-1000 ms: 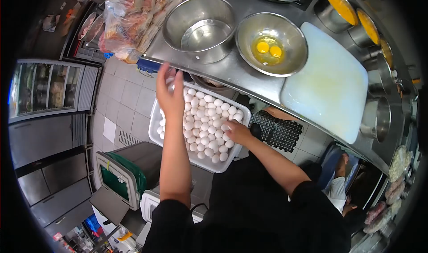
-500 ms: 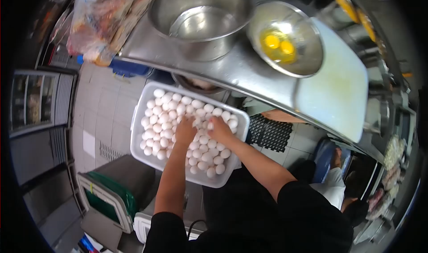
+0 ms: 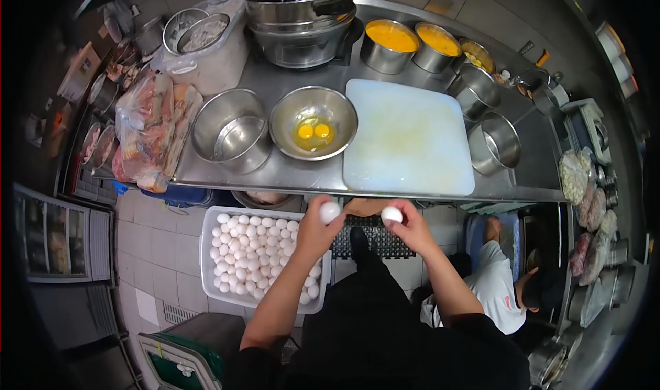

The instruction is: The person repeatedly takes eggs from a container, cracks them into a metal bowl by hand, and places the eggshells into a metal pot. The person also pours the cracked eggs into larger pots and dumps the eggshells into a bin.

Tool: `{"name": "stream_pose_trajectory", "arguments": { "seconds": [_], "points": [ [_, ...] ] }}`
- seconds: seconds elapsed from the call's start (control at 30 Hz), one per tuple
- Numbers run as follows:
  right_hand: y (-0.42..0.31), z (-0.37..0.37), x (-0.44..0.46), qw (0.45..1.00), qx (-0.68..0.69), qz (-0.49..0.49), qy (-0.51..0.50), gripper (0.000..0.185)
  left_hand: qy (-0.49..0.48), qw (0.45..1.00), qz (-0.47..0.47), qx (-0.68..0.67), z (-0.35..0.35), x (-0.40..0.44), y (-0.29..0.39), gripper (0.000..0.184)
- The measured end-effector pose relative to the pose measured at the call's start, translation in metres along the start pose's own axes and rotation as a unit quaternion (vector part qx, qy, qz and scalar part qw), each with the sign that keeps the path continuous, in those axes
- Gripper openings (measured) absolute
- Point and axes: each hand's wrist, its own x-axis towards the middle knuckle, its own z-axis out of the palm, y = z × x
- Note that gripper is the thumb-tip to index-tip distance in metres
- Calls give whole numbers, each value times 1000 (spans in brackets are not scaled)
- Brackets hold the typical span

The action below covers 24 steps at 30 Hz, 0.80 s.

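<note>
A white egg (image 3: 329, 212) is held in my left hand (image 3: 317, 228), just in front of the counter's edge. My right hand (image 3: 414, 230) grips another white egg (image 3: 392, 215) between its fingers, a short way to the right. Below and to the left, a white plastic tub (image 3: 207, 252) holds many white eggs (image 3: 254, 252). On the counter above my hands, a steel bowl (image 3: 282, 118) contains two yolks (image 3: 313, 131) in clear egg white. A white cutting board (image 3: 412, 136) lies to the right of the bowl.
An empty-looking steel pot (image 3: 237, 153) stands left of the bowl, beside bagged raw meat (image 3: 151, 129). Pots of beaten egg (image 3: 392, 35) line the counter's back. Another person (image 3: 498, 287) bends low at the right near a blue container. A bin (image 3: 185, 362) stands lower left.
Both hands have come up out of the egg tub and moved right toward the counter, each now with an egg. The view has shifted up, showing more of the counter.
</note>
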Motion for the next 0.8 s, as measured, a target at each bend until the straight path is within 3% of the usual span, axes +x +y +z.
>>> {"name": "stream_pose_trajectory", "arguments": {
  "seconds": [0.1, 0.17, 0.2, 0.27, 0.33, 0.4, 0.43, 0.47, 0.5, 0.53, 0.57, 0.6, 0.67, 0.8],
  "points": [
    [-62, -23, 24, 991, -102, -49, 73, 46, 31, 994, 51, 87, 34, 36, 48, 45],
    [-74, -37, 45, 928, -185, -262, 188, 51, 49, 976, 147, 154, 55, 65, 55, 47],
    [-67, -42, 55, 929, -179, -263, 188, 51, 49, 975, 147, 160, 68, 77, 50, 47],
    [-38, -47, 80, 891, -263, -303, 212, 52, 86, 926, 221, 295, 95, 98, 32, 46],
    [-11, -51, 96, 903, -307, -260, 153, 51, 52, 917, 174, 356, 112, 102, 17, 45],
    [-15, -57, 112, 922, -220, -275, 160, 50, 61, 933, 153, 319, 112, 115, 27, 45],
    [-21, -56, 115, 957, -104, -224, 154, 49, 71, 942, 147, 293, 108, 118, 30, 43],
    [-27, -55, 126, 957, -101, -228, 150, 49, 75, 941, 145, 298, 104, 125, 35, 43],
    [-35, -53, 135, 983, 69, -144, 89, 47, 84, 986, 8, 144, 99, 131, 40, 40],
    [-47, -50, 145, 970, 235, -53, 23, 46, 90, 988, -126, -18, 91, 137, 49, 38],
    [-59, -48, 156, 969, 241, -44, -13, 45, 92, 971, -150, -161, 81, 149, 56, 37],
    [-75, -42, 168, 969, 243, -44, -17, 45, 95, 971, -151, -158, 65, 160, 63, 37],
    [-102, -27, 192, 979, 42, -192, -54, 43, -27, 904, -247, -348, 30, 175, 69, 35],
    [-125, 0, 235, 963, -75, -238, -100, 42, -57, 894, -272, -353, -1, 193, 61, 35]
  ]
}}
